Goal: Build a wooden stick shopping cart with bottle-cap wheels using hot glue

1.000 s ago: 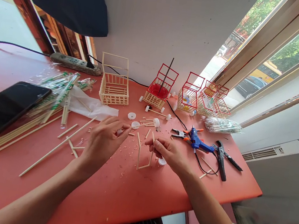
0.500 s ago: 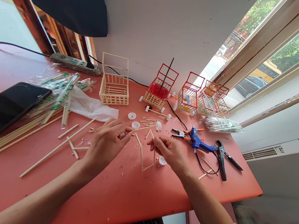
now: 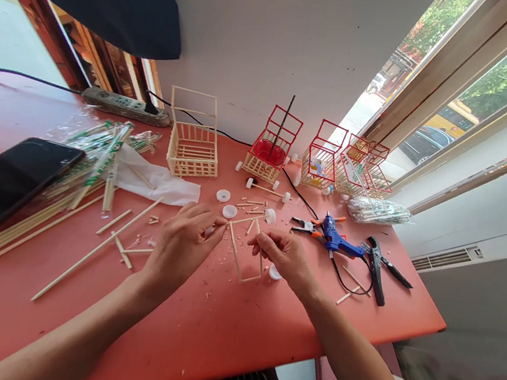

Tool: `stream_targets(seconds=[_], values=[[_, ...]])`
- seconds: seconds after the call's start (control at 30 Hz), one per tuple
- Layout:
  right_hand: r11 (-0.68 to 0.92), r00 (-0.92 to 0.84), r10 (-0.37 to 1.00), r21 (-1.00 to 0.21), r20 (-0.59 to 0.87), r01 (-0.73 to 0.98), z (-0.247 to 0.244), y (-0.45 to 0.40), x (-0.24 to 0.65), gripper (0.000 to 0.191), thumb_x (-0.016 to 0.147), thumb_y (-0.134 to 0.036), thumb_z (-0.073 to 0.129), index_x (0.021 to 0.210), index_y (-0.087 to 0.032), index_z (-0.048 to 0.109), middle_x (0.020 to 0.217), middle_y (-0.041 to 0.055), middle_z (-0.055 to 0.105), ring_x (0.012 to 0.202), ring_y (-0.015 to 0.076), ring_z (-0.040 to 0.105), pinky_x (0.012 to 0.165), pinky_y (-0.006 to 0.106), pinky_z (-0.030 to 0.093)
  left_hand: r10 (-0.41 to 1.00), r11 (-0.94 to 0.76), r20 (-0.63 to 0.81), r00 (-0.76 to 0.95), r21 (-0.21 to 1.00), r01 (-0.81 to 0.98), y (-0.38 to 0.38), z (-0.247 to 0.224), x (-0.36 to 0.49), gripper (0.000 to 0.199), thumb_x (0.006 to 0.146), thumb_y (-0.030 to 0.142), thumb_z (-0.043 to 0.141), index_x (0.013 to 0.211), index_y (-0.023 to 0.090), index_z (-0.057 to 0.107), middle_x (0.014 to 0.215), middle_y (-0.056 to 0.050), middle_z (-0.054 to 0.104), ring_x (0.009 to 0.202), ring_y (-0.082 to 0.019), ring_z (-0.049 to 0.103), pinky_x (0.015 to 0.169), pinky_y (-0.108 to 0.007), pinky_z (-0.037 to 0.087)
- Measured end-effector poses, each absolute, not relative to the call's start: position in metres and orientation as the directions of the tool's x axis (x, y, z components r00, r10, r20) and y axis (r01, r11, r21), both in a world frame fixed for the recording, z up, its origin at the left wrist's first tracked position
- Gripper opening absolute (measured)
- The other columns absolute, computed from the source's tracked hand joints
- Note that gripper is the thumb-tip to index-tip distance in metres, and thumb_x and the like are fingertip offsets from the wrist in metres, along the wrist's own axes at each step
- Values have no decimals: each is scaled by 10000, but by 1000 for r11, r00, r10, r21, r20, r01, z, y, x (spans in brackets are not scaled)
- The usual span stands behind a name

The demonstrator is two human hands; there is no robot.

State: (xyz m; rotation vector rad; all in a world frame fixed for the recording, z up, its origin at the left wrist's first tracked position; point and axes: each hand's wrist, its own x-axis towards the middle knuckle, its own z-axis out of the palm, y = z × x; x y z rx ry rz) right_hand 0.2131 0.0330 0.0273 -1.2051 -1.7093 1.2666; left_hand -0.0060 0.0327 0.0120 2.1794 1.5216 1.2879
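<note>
My left hand (image 3: 189, 237) is closed in a pinch at the left end of a thin wooden stick (image 3: 249, 220). A white cap (image 3: 270, 216) is at the stick's far right end, and another bit of white shows by my left fingers. My right hand (image 3: 280, 252) pinches the right leg of a three-sided wooden stick frame (image 3: 234, 252). The frame's left leg reaches up to the held stick, near my left fingertips; whether they touch I cannot tell. Behind my right fingers stands a small white cap (image 3: 275, 272).
Behind are a plain stick cart (image 3: 194, 149), a red-trimmed cart (image 3: 272, 148) and more carts. At right lie a blue glue gun (image 3: 338, 242), pliers (image 3: 306, 226) and black cutters (image 3: 377, 272). A phone (image 3: 10, 179), long sticks (image 3: 33, 230) and wrapped sticks (image 3: 101, 158) lie at left.
The frame's left leg, which looked bent before, now runs straight up to the stick. Its lower edge has risen slightly. Both hands keep their pinches.
</note>
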Motion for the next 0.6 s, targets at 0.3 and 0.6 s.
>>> stream_targets(seconds=[0.3, 0.6], values=[[96, -337, 941, -959, 1, 266, 27, 34, 213, 501, 954, -610, 578, 854, -157, 767, 719, 28, 664, 630, 106, 492, 585, 234, 387, 818, -475, 566, 104, 561, 678, 32, 11, -6, 190, 889, 214, 546, 786, 216, 705, 732, -11, 660, 749, -188, 607, 711, -295, 458], [117, -327, 945, -949, 15, 292, 29, 33, 214, 517, 947, -630, 578, 852, -160, 771, 728, 31, 678, 634, 106, 511, 587, 229, 399, 805, -491, 580, 121, 539, 684, 30, 15, -6, 195, 920, 219, 564, 805, 207, 720, 738, -8, 659, 759, -181, 604, 709, -280, 447]])
